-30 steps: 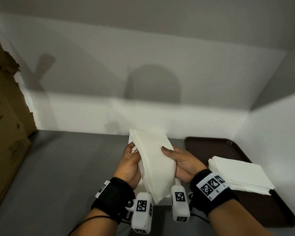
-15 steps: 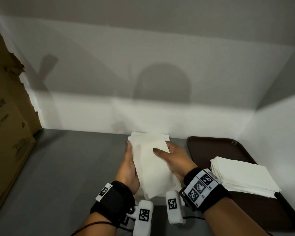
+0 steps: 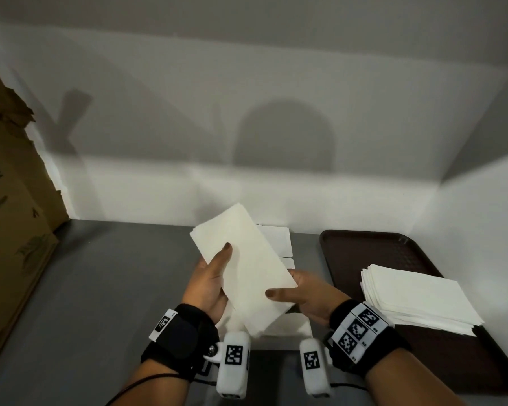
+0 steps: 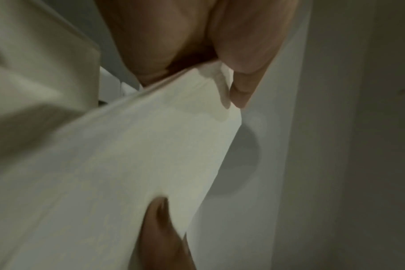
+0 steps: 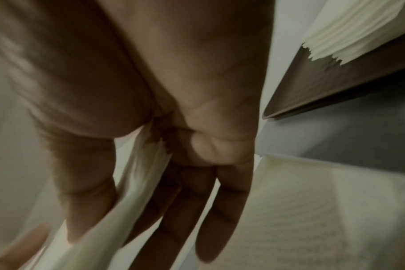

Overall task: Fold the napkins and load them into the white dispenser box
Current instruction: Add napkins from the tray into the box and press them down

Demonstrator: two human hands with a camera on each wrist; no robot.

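A folded white napkin hangs tilted in the air over the white dispenser box, which stands on the grey table and is mostly hidden behind it. My left hand grips the napkin's left edge, thumb on top and fingers underneath. My right hand pinches its lower right edge, thumb over the top face. In the left wrist view the napkin fills the frame between thumb and fingers. The right wrist view shows the napkin clamped between thumb and fingers.
A dark brown tray lies at the right with a stack of unfolded white napkins on it. A brown cardboard box stands at the left. White walls close in behind and on the right.
The napkin has been lifted and swung counter-clockwise, its far end now pointing up and left. My left thumb has come over its top face; my right hand slid down to the lower right edge.
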